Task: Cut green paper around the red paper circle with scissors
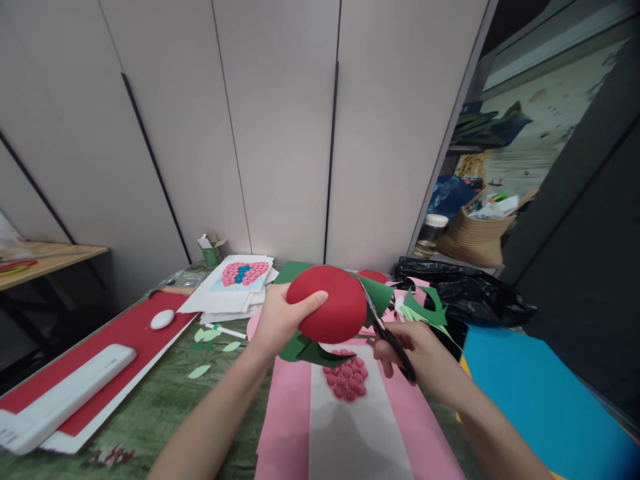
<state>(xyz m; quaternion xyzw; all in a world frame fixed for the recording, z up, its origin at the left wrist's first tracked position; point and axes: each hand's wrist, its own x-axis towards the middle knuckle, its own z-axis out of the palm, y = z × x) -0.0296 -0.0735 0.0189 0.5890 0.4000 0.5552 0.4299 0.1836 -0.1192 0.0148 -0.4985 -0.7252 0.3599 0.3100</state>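
Note:
My left hand [283, 313] grips a rounded red paper piece [327, 310], its thumb lying on top. Green paper [300, 348] shows behind and below that piece, partly covered; whether the hand pinches it too I cannot tell. My right hand [413, 347] has its fingers around the black-handled scissors [395, 343], whose blades reach up to the red piece's right edge. Beneath the hands, a cluster of pink paper rosettes [346, 380] sits on a white strip [345, 440] over pink paper [285, 413].
Left lie cut leaf shapes [199, 372], a glue-like white stick [233, 331], a stack of sheets with a rosette picture [245, 273], a white mouse [163, 320] and a long white device [75, 393]. Right are blue paper [540, 393], green scraps [427, 307] and a black plastic bag [465, 293].

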